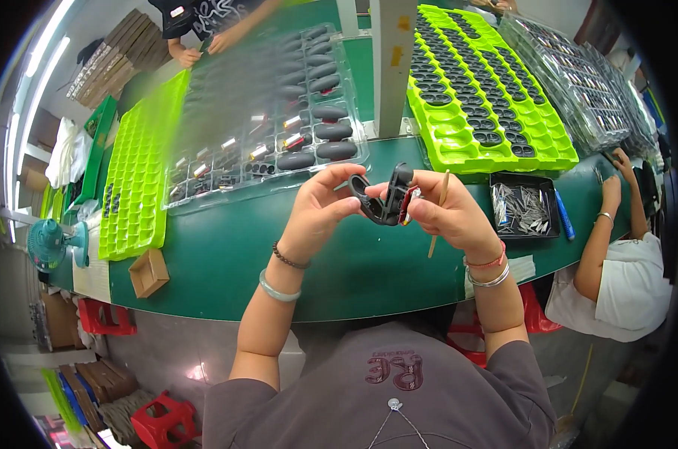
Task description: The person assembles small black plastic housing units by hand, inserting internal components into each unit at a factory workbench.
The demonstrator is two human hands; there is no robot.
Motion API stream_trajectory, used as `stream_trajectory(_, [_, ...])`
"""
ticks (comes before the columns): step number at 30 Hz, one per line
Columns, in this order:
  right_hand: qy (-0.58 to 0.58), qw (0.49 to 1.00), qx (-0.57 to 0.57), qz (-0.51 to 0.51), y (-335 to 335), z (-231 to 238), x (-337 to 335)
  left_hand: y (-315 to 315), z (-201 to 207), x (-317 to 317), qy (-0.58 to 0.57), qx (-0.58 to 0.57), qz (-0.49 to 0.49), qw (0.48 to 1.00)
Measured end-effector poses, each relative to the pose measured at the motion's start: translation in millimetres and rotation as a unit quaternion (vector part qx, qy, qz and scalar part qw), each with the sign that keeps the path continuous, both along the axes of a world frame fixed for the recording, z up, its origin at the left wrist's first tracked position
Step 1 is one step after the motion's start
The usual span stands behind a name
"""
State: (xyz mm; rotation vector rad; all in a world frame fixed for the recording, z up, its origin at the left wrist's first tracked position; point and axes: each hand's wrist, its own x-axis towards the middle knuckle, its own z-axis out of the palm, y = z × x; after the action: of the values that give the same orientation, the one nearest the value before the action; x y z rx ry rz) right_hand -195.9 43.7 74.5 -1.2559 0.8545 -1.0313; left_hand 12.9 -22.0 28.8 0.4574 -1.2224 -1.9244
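"How's the grip, seen from your remote seat?"
"My left hand point(330, 197) is clamped on the black casing point(385, 215), over the bench's point(369, 280) near side; my right hand point(453, 215) pinches its red-edged part point(408, 206), plus a wooden stick point(433, 245)."
"Risk?"
"Juggling that stick, my right fingers could slip and drop the part; uneven pulling could strain the casing."

A black plastic casing point(385, 218) is being held opened, roughly V-shaped, above the counter point(346, 280); a small red-and-white component point(408, 204) is being held at its right part; a thin tan stick point(432, 245) is being held nearly upright just rightward.
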Motion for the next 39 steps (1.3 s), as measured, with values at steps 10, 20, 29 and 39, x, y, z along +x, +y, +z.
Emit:
stream_trajectory(10, [-0.055,0.998,0.033,0.027,-8.6,-19.2,-1.2,-4.0,-6.7,-1.0,-0.057,0.017,-0.028,0.998])
stream_trajectory(20, [-0.114,0.992,0.055,-0.016,-7.5,-21.2,-7.5,-3.2,-9.0,-1.6,-0.1,-0.014,0.002,0.995])
stream_trajectory(29, [-0.093,0.985,0.143,-0.031,-8.1,-36.0,-4.1,0.9,-5.5,2.3,-0.078,0.001,0.054,0.996])
stream_trajectory(39, [-0.042,0.99,0.134,0.003,-6.8,-34.8,1.1,9.2,0.7,2.6,-0.077,-0.001,0.064,0.995])
